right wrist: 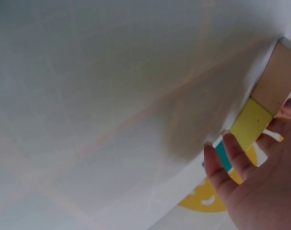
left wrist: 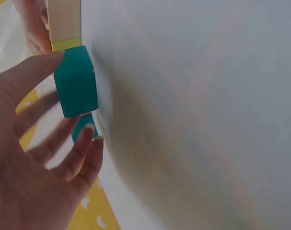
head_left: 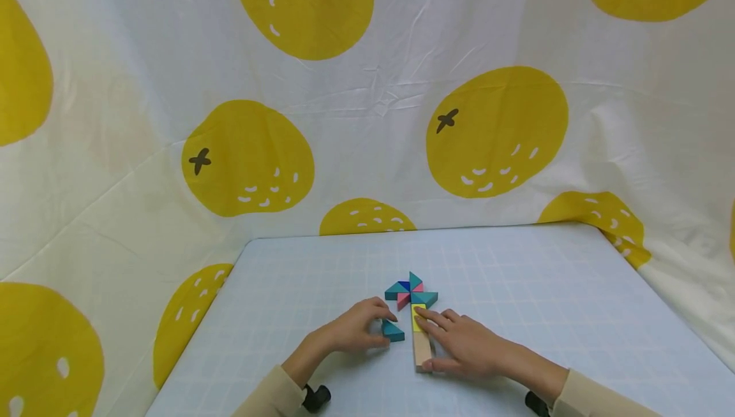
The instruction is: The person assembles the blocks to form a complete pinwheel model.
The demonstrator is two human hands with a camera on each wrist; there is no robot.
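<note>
In the head view, my left hand (head_left: 358,326) holds a teal triangular block (head_left: 393,331) between thumb and fingers, low at the table. The left wrist view shows the thumb on one corner of this block (left wrist: 77,82), the other fingers spread. My right hand (head_left: 467,343) rests its fingertips on a yellow block (head_left: 418,322), its thumb at the near end of a plain wooden block (head_left: 422,350). These two blocks lie end to end like a stem. Beyond them, teal, pink and blue triangular blocks form a pinwheel (head_left: 425,298).
A pale checked cloth (head_left: 310,277) covers the table under the blocks. White fabric with yellow fruit shapes (head_left: 367,168) hangs behind the table and at its sides. Dark wrist-worn devices (head_left: 317,398) show near both cuffs.
</note>
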